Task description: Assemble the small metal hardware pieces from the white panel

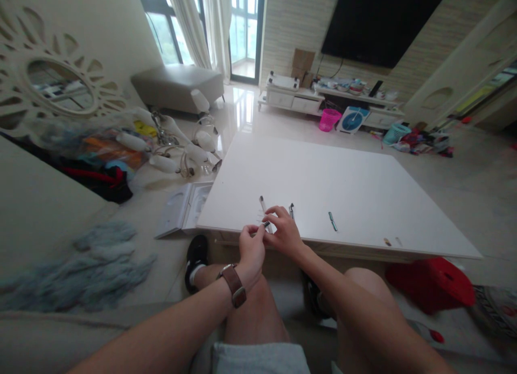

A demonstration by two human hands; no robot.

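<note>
My left hand [252,247], with a brown watch strap on its wrist, pinches a small dark-ended piece [265,224] over the near edge of the white table [315,175]. Curled round the same piece from the right are the fingers of my right hand [284,231]; they partly hide it, and its exact kind cannot be made out. Just beyond the hands lies a white, dark-tipped pen-like stick [262,201], beside several thin pale slivers [259,216]. A slim dark-and-silver pen-like thing [291,210] rests right of my right hand. Farther right is a green pen [332,221].
Near the table's right front lie a small brown piece [386,241] and a clear piece [399,240]. An open white box [175,210] stands on the floor at the left, below a lamp with white shades [196,152]. Something red [434,282] sits at the right.
</note>
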